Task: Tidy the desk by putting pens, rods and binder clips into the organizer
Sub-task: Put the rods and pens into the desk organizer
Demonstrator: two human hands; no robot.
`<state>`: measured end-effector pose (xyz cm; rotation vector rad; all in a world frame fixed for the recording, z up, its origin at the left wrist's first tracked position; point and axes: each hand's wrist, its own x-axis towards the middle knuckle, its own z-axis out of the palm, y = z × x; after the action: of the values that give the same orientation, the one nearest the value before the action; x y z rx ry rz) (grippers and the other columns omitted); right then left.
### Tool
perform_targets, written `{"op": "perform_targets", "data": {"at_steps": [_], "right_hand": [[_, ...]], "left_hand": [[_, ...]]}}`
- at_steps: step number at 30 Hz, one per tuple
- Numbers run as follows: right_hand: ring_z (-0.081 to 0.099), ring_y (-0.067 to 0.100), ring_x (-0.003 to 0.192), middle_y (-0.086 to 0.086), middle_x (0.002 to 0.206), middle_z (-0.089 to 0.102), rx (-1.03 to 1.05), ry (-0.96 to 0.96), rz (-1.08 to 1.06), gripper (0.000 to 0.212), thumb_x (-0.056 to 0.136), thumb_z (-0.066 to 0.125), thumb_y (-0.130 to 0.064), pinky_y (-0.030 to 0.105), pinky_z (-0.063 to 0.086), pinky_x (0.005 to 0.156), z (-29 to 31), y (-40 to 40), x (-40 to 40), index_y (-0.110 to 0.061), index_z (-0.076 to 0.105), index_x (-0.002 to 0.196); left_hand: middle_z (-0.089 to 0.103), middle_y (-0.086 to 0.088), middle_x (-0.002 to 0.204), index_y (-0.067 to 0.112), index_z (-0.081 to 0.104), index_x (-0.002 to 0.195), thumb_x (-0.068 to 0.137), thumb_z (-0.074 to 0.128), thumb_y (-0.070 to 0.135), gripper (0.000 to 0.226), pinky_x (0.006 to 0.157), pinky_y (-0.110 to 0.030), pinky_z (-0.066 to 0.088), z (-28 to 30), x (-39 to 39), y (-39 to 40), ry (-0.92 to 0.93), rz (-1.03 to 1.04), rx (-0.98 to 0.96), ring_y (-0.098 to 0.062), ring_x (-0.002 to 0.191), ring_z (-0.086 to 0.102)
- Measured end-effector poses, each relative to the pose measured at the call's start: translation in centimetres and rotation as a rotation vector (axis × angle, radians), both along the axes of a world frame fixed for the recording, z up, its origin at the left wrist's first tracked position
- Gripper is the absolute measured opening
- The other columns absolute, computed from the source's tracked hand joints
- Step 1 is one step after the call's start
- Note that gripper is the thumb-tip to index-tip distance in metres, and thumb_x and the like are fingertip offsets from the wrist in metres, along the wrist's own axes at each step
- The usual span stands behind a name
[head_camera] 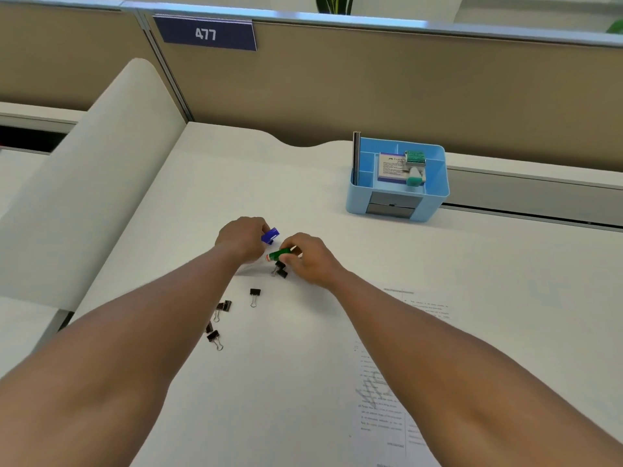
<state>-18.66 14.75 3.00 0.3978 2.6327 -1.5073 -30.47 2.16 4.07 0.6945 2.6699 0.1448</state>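
My left hand point(242, 238) is closed around a blue item point(270, 236) whose end sticks out past the fingers. My right hand point(310, 258) grips a green pen-like item point(279, 254) with a red and white tip, just above two black binder clips point(280, 269) on the white desk. Several more black binder clips lie nearer to me: one point(255, 294), a pair point(224, 307) and another group point(213, 336). The light blue organizer point(397, 200) stands at the back right, well apart from both hands, with thin dark rods point(356, 153) upright in its left corner.
The organizer holds a white box point(391, 167) and a green-and-white item point(415, 168). Printed paper sheets point(387, 392) lie on the desk at my right. A white curved panel point(101, 170) rises at the left. Tan cubicle walls with a "477" sign point(206, 34) close the back.
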Motion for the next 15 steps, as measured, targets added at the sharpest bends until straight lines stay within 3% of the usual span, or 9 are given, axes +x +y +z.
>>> {"op": "perform_targets", "data": {"at_steps": [6, 11, 15], "right_hand": [[0.069, 0.029, 0.091, 0.011, 0.096, 0.068, -0.279, 0.092, -0.247, 0.016, 0.090, 0.062, -0.006, 0.040, 0.056, 0.089, 1.4, 2.2, 0.5, -0.007, 0.065, 0.106], [0.064, 0.026, 0.103, 0.010, 0.107, 0.064, -0.389, 0.176, -0.428, 0.029, 0.091, 0.063, -0.009, 0.039, 0.055, 0.092, 3.2, 4.1, 0.3, -0.012, 0.059, 0.120], [0.065, 0.020, 0.102, 0.005, 0.107, 0.065, -0.424, 0.215, -0.558, 0.027, 0.092, 0.063, -0.010, 0.037, 0.056, 0.092, 4.5, 5.9, 0.4, -0.011, 0.058, 0.118]], "left_hand": [[0.055, -0.005, 0.125, 0.021, 0.054, 0.130, 0.093, 0.058, 0.022, 0.037, 0.083, -0.035, 0.046, 2.2, -1.2, 1.0, 0.042, -0.031, 0.038, -0.029, 0.105, 0.059], [0.056, -0.001, 0.127, 0.022, 0.049, 0.135, 0.095, 0.059, 0.017, 0.042, 0.079, -0.031, 0.042, 3.7, -1.0, 2.8, 0.001, 0.053, 0.278, -0.020, 0.100, 0.056], [0.058, 0.001, 0.126, 0.031, 0.042, 0.140, 0.094, 0.060, 0.011, 0.054, 0.079, -0.031, 0.045, 4.8, 0.0, 4.7, -0.024, 0.051, 0.434, -0.020, 0.102, 0.057]]}}
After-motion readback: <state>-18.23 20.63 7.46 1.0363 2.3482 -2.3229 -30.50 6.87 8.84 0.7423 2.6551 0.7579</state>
